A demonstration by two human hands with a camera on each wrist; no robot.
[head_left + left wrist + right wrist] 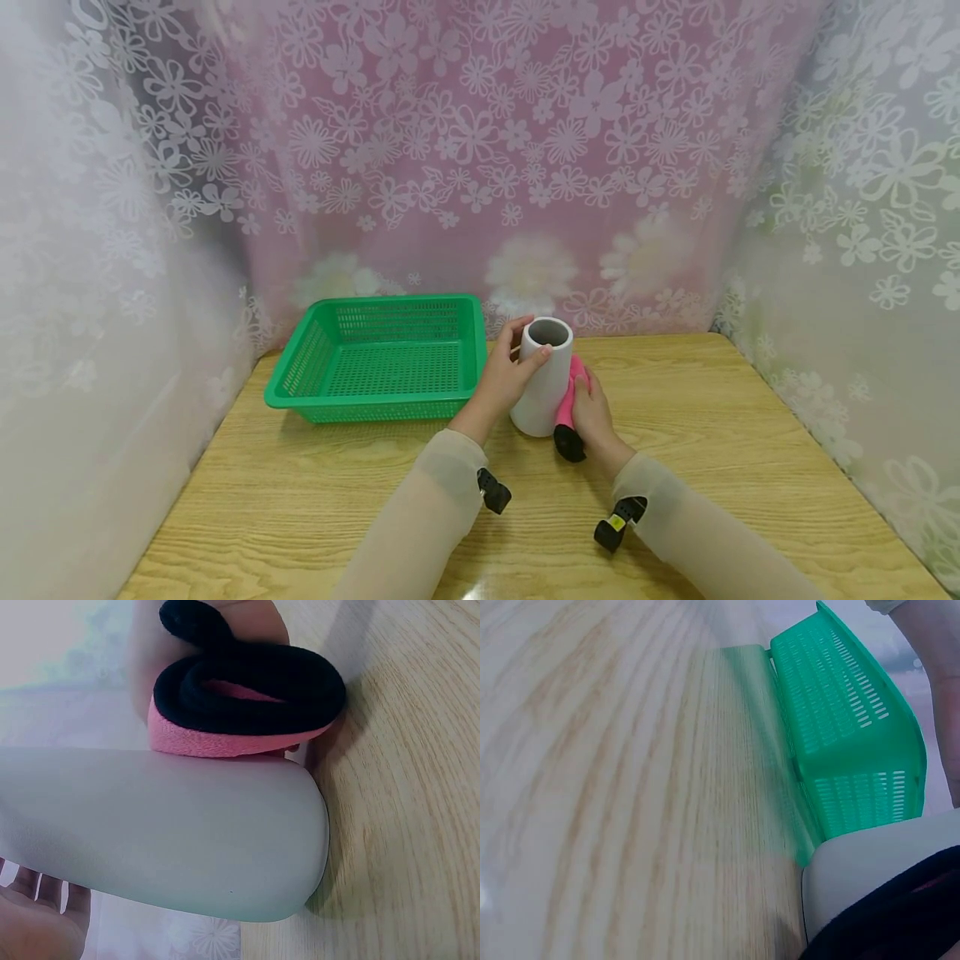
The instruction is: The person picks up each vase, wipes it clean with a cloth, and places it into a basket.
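Here, right hand [592,412]: clamped on a folded pink-and-black cloth [567,405], black end lowest.
Cloth: its pink side touches the right of a white vase [542,402].
Left hand [501,379]: wrapped around the vase near its rim, thumb in front.
Vase: upright on the wood-grain table [300,517], mouth up, grey inside; its bottom is out of sight.
Green basket [375,410]: just left of the vase on the table, slotted floor bare from wall to wall.
Curtain [480,158]: pink, white-flowered, behind everything.

A white cylinder [862,862] stands between black cloth [900,922] and green basket [874,746].
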